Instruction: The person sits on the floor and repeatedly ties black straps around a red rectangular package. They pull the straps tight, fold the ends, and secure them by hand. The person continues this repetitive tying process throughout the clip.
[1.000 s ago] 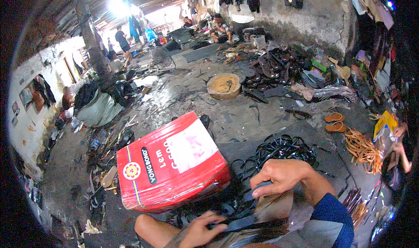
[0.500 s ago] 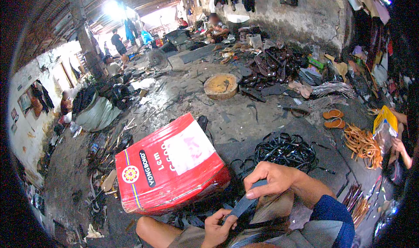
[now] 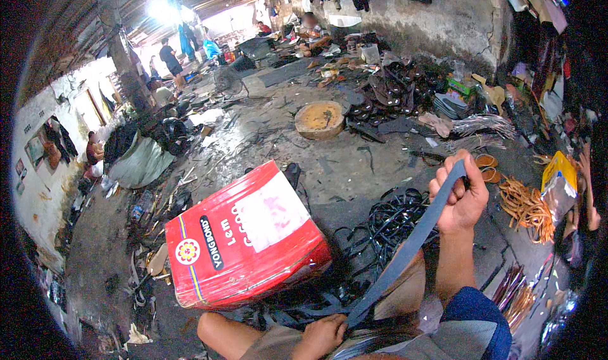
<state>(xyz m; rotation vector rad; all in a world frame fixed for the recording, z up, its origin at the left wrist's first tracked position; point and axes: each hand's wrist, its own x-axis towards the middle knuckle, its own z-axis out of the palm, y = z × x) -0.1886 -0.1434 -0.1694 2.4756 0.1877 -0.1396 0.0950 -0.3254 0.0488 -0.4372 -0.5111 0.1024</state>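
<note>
A long dark grey strip [image 3: 405, 248] is stretched at a slant between my two hands. Its upper end is pinched in my right hand [image 3: 460, 192], raised above the black coil and closed. Low over my lap, my left hand [image 3: 322, 336] is closed round the strip's lower end; the fingertips are partly hidden. A tangled pile of shiny black straps [image 3: 386, 224] lies on the floor behind the strip. To the left of the strip stands a red tin-like box [image 3: 247, 239] with a white patch on its top, beside my bent knee.
A round wooden block [image 3: 320, 120] stands farther off, near a heap of dark soles [image 3: 396, 87]. Orange-brown straps [image 3: 527, 211] and brown sandals [image 3: 486, 168] lie to the right. At the right edge another person's arm [image 3: 589, 189] shows beside a yellow container [image 3: 560, 173].
My right hand has risen up and to the right, drawing the strip out long. My left hand has moved slightly lower and stays on the strip's other end.
</note>
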